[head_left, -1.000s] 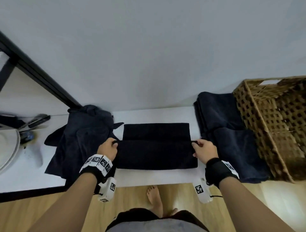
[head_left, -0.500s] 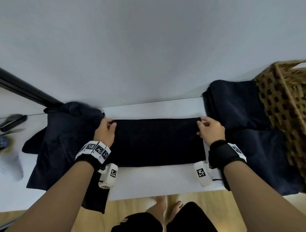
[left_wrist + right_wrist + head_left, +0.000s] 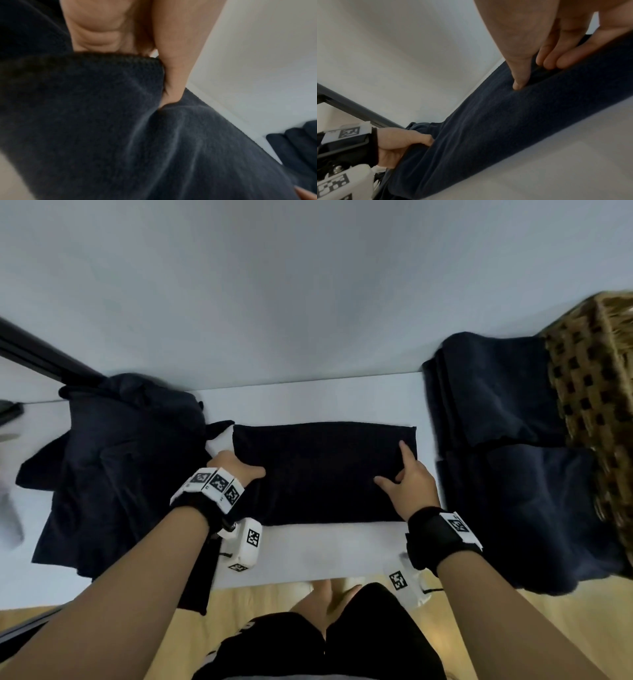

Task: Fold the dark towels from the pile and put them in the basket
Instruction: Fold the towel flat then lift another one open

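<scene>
while the folded towel (image 3: pixel 322 474) lies flat on the white table (image 3: pixel 308 553) directly in front of the person, its long axis runs left to right, so each hand sits at one short end of it. nearest to the body, the left hand (image 3: pixel 236 467) is at the towel's left end, its thumb stretched over the top of the cloth; the left wrist view shows the palm and a finger pressed against a lifted fold of the fabric, which looks like a grip on that end, though the fingertips themselves are hidden by the cloth. the right hand (image 3: pixel 407 477) rests on top of the towel near its right end, thumb and forefinger spread apart and pressing down, the other fingers loosely bent with their tips on the fabric; it clamps nothing. both hands seem about equally near the towel, and the next fold probably brings one short end across toward the other. left of the towel and touching its far left corner lies the unfolded pile (image 3: pixel 120 467). right of the towel, just beside it, sit folded dark towels (image 3: pixel 507 474), and beyond those, farthest right, stands the wicker basket (image 3: pixel 596 392).
</scene>
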Demonstrator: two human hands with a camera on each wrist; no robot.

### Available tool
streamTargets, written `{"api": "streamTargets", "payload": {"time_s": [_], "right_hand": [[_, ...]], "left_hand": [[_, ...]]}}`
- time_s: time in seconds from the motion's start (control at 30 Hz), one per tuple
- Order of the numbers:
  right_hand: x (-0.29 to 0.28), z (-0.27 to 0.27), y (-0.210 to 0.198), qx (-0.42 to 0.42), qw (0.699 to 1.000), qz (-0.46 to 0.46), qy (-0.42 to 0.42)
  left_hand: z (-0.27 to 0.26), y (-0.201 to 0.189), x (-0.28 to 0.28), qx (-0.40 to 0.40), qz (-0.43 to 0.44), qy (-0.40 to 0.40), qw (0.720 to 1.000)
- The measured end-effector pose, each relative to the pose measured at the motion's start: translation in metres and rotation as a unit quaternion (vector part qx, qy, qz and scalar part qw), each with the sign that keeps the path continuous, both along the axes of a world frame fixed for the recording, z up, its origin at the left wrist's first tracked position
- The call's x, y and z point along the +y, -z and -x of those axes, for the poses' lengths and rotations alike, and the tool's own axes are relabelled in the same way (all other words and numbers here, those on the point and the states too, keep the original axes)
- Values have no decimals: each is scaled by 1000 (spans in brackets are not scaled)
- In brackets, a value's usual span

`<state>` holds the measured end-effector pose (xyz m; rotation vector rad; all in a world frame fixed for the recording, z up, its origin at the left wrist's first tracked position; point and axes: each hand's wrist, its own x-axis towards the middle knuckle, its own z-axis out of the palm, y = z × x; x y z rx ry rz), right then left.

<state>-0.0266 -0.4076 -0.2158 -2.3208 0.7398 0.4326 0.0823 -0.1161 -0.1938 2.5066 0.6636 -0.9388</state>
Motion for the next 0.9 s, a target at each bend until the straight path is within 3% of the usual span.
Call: {"api": "streamTargets", "payload": {"time_s": [0.1,0.3,0.47,0.57,0.63,0.73,0.8,0.83,0.9], "right_hand": [[-10,7,3,9,1000,-16,7],[-3,14,0,20,999,-39,-3],[32,20,-6,40,996,-55,-53],[55,26,-12,25,989,-133,-65],[65,29,-18,41,969,-244,-8],[66,30,-26,87,904,-389,154],[61,34,-25,96,869,-434,217],[59,36,-25,91,867,-438,218],[60,39,-23,67,893,-409,174]], "left_hand": [[2,0,11,1,69,-25,997],[27,-23,15,-77,207,-25,975],[53,-55,-27,-144,204,37,968],[74,-60,-67,-157,210,86,961],[87,-56,-90,-156,221,102,957],[103,-46,-110,-106,246,144,953],[110,-40,-109,-89,248,168,950],[111,-37,-104,-96,247,167,950],[111,-31,-90,-132,232,156,951]]}}
